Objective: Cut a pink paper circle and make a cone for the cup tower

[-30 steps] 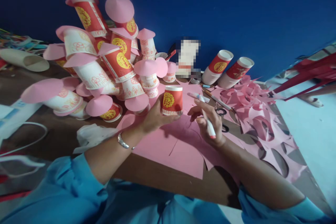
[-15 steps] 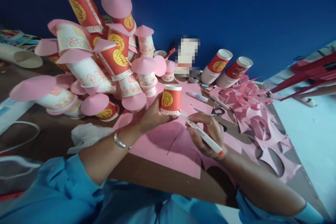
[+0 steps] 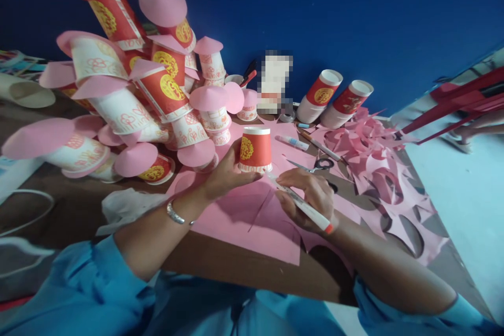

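A red paper cup (image 3: 258, 151) with a yellow round emblem is held upside down in my left hand (image 3: 223, 174), its white base facing up. Red strokes mark the white band at its lower edge. Between the fingers of my right hand (image 3: 309, 197) is a white marker (image 3: 304, 207) with a red end; its tip meets or nearly meets the band at the cup's lower right. Beneath both hands lies a sheet of pink paper (image 3: 271, 236) with a dark line across it. Scissors (image 3: 323, 164) rest just beyond my right hand, partly hidden by it.
Many cups with pink paper cones (image 3: 208, 98) are piled at the left. Two stacks of cups (image 3: 319, 95) lean near the blue wall. Pink paper scraps (image 3: 388, 178) cover the table's right side. A glue stick (image 3: 292, 142) and a crumpled plastic bag (image 3: 128, 207) lie nearby.
The cup has turned slightly in my left hand, its emblem shifting left. The marker tip has moved a little left along the band. The whole view has shifted slightly.
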Demonstrator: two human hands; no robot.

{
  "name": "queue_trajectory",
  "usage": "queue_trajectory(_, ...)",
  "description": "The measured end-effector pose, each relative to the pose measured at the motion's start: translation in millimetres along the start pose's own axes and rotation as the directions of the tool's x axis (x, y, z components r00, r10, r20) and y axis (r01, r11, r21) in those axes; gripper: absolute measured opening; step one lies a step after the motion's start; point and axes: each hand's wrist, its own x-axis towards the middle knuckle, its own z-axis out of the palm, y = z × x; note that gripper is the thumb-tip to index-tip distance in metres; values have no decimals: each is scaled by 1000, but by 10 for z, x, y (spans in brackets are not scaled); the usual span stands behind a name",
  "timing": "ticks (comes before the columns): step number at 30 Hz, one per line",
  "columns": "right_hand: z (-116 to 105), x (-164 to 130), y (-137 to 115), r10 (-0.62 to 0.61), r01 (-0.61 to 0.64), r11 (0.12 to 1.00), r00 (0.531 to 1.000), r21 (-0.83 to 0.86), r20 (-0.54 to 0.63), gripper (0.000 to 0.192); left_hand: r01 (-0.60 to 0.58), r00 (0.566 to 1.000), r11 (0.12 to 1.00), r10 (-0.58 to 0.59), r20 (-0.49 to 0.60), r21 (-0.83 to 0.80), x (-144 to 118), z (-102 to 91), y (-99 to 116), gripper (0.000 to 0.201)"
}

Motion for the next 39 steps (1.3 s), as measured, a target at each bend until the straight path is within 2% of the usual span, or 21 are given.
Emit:
queue_trajectory(7,-31,28,-13,-23,24,999,1000,-47,16,13,21,998,972,-5,70,-232,5,-29,-86,73)
queue_trajectory(11,-31,10,21,-33,33,998,999,-55,12,20,88,990,929,-40,139,-360,-7,-31,-41,64)
queue_trajectory(15,-26,-23,61,5,-4,998,1000,-60,8,26,111,984,903,-41,173,-415,-13,-15,34,63)
queue_trajectory(17,-23,-40,75,-3,4,996,1000,-88,15,30,109,983,898,-35,178,-425,-13,-8,59,65)
queue_trajectory(21,-9,-82,105,-92,100,988,994,-120,65,37,120,984,898,-52,169,-423,-14,-9,74,72)
queue_trajectory(28,25,-136,123,-147,162,978,982,-131,117,36,131,986,907,-75,151,-400,-34,-9,72,80)
queue_trajectory(34,-5,-114,87,-236,261,957,955,-130,178,33,137,979,935,-78,187,-327,-38,-10,65,73)
queue_trajectory(39,-18,-79,69,-240,265,954,955,-139,172,33,99,984,929,-39,174,-356,-18,-3,70,74)
